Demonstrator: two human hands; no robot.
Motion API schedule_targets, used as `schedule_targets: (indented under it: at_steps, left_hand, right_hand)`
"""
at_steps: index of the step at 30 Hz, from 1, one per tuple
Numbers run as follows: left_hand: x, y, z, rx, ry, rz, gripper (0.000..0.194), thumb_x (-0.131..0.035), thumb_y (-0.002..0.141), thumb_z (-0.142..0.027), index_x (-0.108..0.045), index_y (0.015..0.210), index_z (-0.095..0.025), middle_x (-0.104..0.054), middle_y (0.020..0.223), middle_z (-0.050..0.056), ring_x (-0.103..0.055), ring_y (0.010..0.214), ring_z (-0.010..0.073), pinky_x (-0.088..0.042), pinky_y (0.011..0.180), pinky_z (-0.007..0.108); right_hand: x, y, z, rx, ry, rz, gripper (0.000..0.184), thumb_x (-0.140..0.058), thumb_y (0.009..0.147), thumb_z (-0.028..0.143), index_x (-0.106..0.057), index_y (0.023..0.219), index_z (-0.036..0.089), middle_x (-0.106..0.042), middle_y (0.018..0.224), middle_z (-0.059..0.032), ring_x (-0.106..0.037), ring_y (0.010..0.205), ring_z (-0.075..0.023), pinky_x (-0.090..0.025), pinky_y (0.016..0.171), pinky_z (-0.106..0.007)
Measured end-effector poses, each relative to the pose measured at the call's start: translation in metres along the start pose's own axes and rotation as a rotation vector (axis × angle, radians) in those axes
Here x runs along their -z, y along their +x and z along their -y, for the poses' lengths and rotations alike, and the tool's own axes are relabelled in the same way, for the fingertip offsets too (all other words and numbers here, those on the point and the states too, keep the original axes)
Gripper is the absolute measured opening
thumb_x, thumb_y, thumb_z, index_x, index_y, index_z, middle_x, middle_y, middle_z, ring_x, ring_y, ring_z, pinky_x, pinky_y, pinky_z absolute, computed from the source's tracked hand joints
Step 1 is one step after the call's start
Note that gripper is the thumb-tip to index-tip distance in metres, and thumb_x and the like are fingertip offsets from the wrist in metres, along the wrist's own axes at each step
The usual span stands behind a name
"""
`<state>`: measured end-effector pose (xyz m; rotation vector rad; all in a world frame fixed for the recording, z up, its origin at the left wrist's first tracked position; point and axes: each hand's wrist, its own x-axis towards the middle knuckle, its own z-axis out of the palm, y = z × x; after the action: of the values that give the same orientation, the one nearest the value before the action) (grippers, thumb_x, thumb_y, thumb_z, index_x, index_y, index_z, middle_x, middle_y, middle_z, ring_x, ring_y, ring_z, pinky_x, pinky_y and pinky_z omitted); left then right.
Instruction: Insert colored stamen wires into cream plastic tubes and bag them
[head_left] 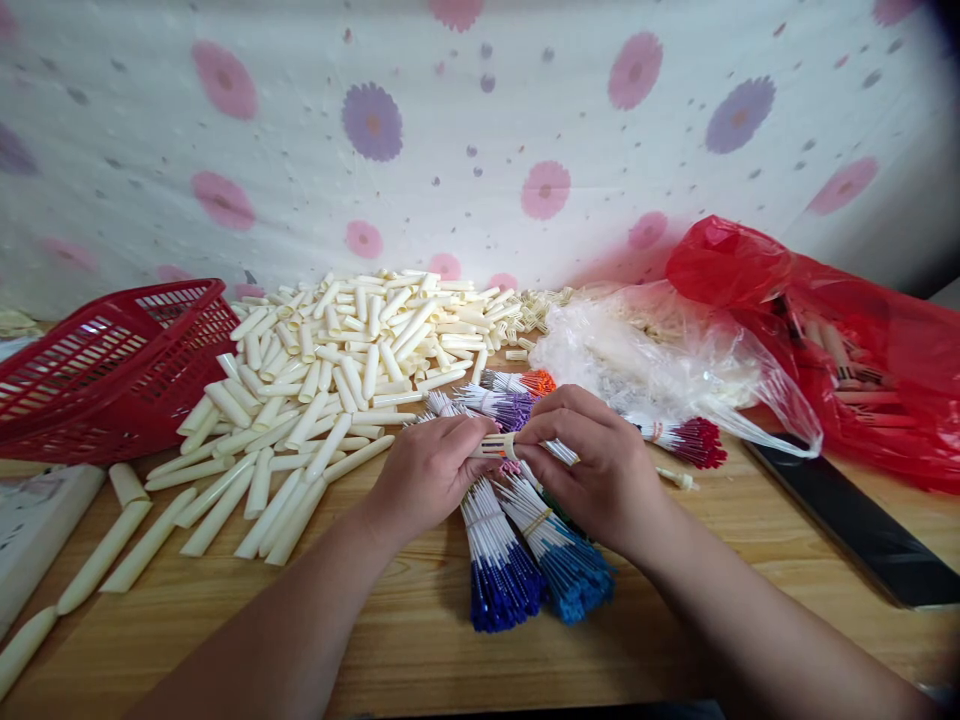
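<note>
Holding a short cream tube [491, 446] out in front of me, I have my left grip [429, 472] closed round one end and my right grip [606, 470] pinching the other. Both are narrow, with the tube right between them. It has thin slots with orange and dark lines showing, so I think this one is partly put together. I can't tell if all its colors are in. The big heap of cream pieces [360, 345], past my left grip and out to its left, looks like it is waiting, so I guess a lot is left. I can't pick out a pile that is surely done.

The cream pieces are smooth and shiny, like hard plastic. Many are long and round. Just nearer to me than the grips lie bunches of thin white sticks: a dark blue bunch [504, 585] and a light blue bunch [576, 580]. Their colored ends spread out like little brooms. Past the grips is an orange bunch [537, 382], and a red bunch [694, 443] sits right of my right grip. Farther that way, a clear bag [645, 350] looks thin and crinkly. Far left of my left grip, a red basket [202, 350] has sides full of holes. The bench [405, 640] is smooth wood with pale stripes
</note>
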<state>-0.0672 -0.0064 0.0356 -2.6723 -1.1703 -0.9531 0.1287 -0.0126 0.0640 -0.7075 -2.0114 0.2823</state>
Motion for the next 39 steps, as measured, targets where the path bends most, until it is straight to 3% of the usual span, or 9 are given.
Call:
schedule_targets:
  at_steps: [13,17,20,22,24,28,30,34,39]
  left_hand:
    - [0.004,0.0,-0.009,0.133,0.248,0.02,0.018,-0.051,0.088,-0.028,-0.06,0.099,-0.016,-0.07,0.079,0.006,-0.066,0.068,0.0228,-0.045,0.055,0.03]
    - [0.003,-0.001,-0.01,0.171,0.272,0.026,0.017,-0.052,0.087,-0.026,-0.06,0.098,-0.016,-0.07,0.08,0.007,-0.065,0.067,0.0236,-0.045,0.056,0.03]
    - [0.0,-0.002,-0.007,0.211,0.126,0.045,0.017,-0.051,0.088,-0.028,-0.06,0.097,-0.016,-0.071,0.084,0.007,-0.066,0.072,0.0224,-0.045,0.06,0.029]
    - [-0.004,-0.002,-0.005,0.265,-0.051,0.074,0.019,-0.052,0.088,-0.031,-0.06,0.096,-0.017,-0.071,0.083,0.005,-0.065,0.072,0.0195,-0.045,0.062,0.027]
    - [-0.007,-0.003,-0.005,0.339,-0.207,0.09,0.021,-0.054,0.087,-0.036,-0.061,0.094,-0.016,-0.07,0.079,0.003,-0.063,0.068,0.0166,-0.045,0.062,0.024]
    - [-0.01,-0.001,-0.011,0.401,-0.332,0.111,0.023,-0.058,0.083,-0.038,-0.062,0.087,-0.016,-0.066,0.073,0.001,-0.059,0.065,0.0141,-0.042,0.061,0.023]
    - [-0.01,-0.001,-0.016,0.345,-0.315,0.169,0.02,-0.06,0.082,-0.035,-0.062,0.078,-0.016,-0.062,0.067,-0.001,-0.056,0.063,0.0129,-0.04,0.06,0.022]
    - [-0.013,-0.001,-0.024,0.126,-0.296,0.343,0.008,-0.057,0.079,-0.017,-0.063,0.074,-0.018,-0.062,0.072,-0.001,-0.057,0.069,0.013,-0.04,0.063,0.022]
    - [-0.018,-0.003,-0.034,-0.07,-0.353,0.461,0.022,-0.049,0.078,-0.006,-0.066,0.08,-0.02,-0.067,0.08,0.0,-0.06,0.075,0.0126,-0.041,0.068,0.021]
  right_hand:
    - [-0.019,-0.004,0.002,-0.356,0.233,-0.121,0.011,-0.056,0.082,0.013,-0.061,0.073,0.016,-0.058,0.075,-0.0014,-0.054,0.072,-0.0118,-0.044,0.067,-0.025]
    - [-0.024,-0.005,-0.001,-0.473,0.458,-0.108,0.013,-0.057,0.084,0.022,-0.065,0.074,0.019,-0.057,0.083,-0.0023,-0.055,0.084,-0.0141,-0.045,0.079,-0.03]
    - [-0.019,-0.006,-0.006,-0.483,0.56,-0.114,0.012,-0.058,0.084,0.024,-0.069,0.082,0.022,-0.058,0.093,-0.0036,-0.056,0.096,-0.0166,-0.044,0.086,-0.033]
    - [-0.008,-0.011,-0.008,-0.445,0.456,-0.123,0.013,-0.057,0.085,0.024,-0.069,0.088,0.022,-0.059,0.094,-0.0041,-0.057,0.094,-0.017,-0.044,0.085,-0.033]
    - [0.009,-0.021,-0.006,-0.409,0.273,-0.036,0.013,-0.054,0.086,0.024,-0.066,0.086,0.02,-0.061,0.086,-0.0034,-0.057,0.083,-0.0153,-0.045,0.076,-0.03]
    - [0.035,-0.053,0.012,-0.381,-0.103,0.479,0.016,-0.052,0.088,0.025,-0.063,0.08,0.018,-0.061,0.075,-0.0025,-0.055,0.071,-0.0146,-0.041,0.066,-0.027]
    - [0.037,-0.067,0.024,-0.392,-0.289,0.616,0.013,-0.054,0.087,0.027,-0.065,0.085,0.019,-0.062,0.079,-0.0042,-0.056,0.076,-0.0175,-0.041,0.068,-0.028]
    - [0.024,-0.077,0.04,-0.439,-0.544,0.65,0.01,-0.056,0.085,0.023,-0.065,0.084,0.019,-0.063,0.083,-0.0057,-0.058,0.08,-0.021,-0.04,0.068,-0.03]
    - [0.012,-0.07,0.044,-0.437,-0.709,0.628,0.013,-0.052,0.082,0.015,-0.061,0.074,0.018,-0.064,0.077,-0.0055,-0.059,0.073,-0.0212,-0.037,0.061,-0.03]
